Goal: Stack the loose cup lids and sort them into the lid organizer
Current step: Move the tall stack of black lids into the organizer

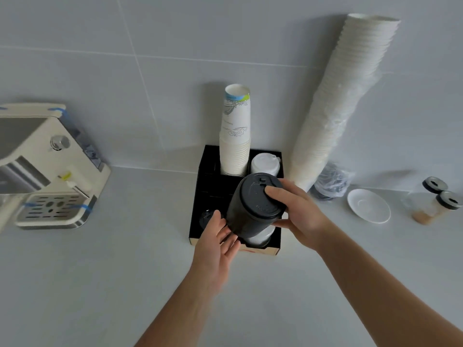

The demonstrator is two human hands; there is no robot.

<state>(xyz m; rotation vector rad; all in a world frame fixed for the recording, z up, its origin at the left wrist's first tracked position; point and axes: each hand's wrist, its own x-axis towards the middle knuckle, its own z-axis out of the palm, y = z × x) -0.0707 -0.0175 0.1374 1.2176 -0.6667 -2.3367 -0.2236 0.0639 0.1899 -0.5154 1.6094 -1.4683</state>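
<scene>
A tall stack of black cup lids (250, 206) stands tilted over the front right compartment of the black lid organizer (198, 196). My right hand (293, 211) grips its top, thumb on the uppermost lid. My left hand (215, 241) lies flat against the lower left side of the stack, fingers spread. White lids (256, 237) show under the stack's base. Another white lid stack (264, 164) fills the back right compartment. A black lid (206, 217) lies in the front left compartment. Printed paper cups (235, 136) stand in the back middle.
A cream coffee machine (47, 166) stands at the left. A long sleeve of white cups (345, 101) leans on the tiled wall at the right, beside a crumpled plastic bag (330, 184), a white saucer (368, 205) and two shaker jars (437, 199).
</scene>
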